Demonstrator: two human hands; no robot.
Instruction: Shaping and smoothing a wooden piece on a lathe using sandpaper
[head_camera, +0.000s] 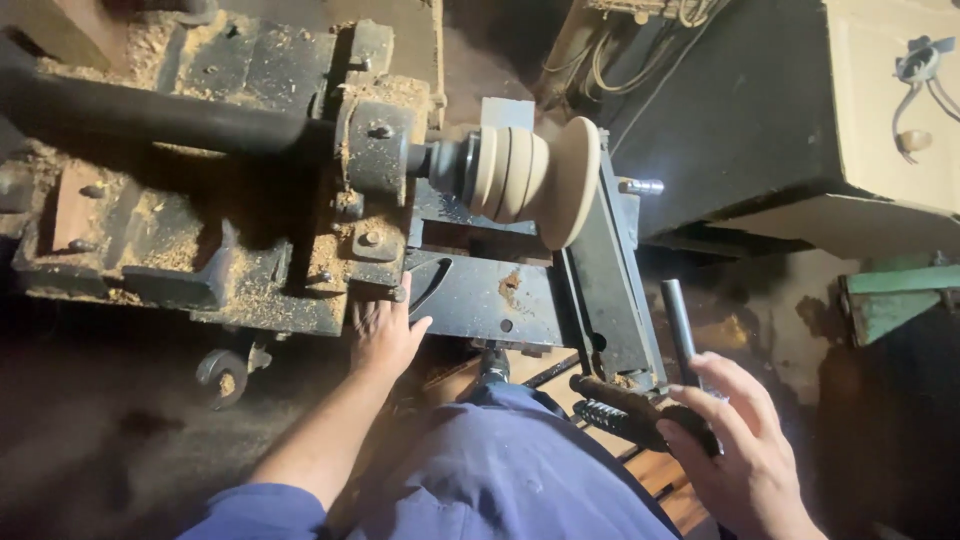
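Sawdust: lay thick over the lathe headstock (250, 150), far left.
Left hand (385, 335): rested open and flat against the lathe bed (490, 295), holding nothing.
Workpiece (535, 175): mounted on the spindle, already shaped into grooved rings and a wide flared disc; finish not judged.
Right hand (735, 445): curled around a dark tool handle (640, 415).
Room: dim, dusty floor (120, 440), pale cabinet (890, 100) at right.

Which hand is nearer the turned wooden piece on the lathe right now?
Left. The left hand rests on the lathe bed just below and left of the wooden piece; the right hand grips a dark tool handle farther down to the right.
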